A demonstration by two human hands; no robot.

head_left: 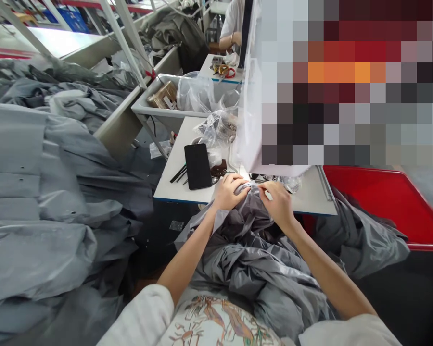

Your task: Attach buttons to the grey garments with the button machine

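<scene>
Two closed grips on grey fabric [245, 250], left hand [228, 191], right hand [278, 204]; grey tray [155, 109] holding brown packet [163, 94], plastic bags [195, 93]

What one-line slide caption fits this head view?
Left hand and right hand grip crumpled shiny grey fabric at the white worktable edge, beside a flat black phone.

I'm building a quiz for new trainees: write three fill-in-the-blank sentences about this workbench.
1. The left hand and right hand hold ____ fabric at the table edge.
2. The phone beside the left hand is ____.
3. The tray at the right is ____.
Missing words: grey, black, red.
</scene>
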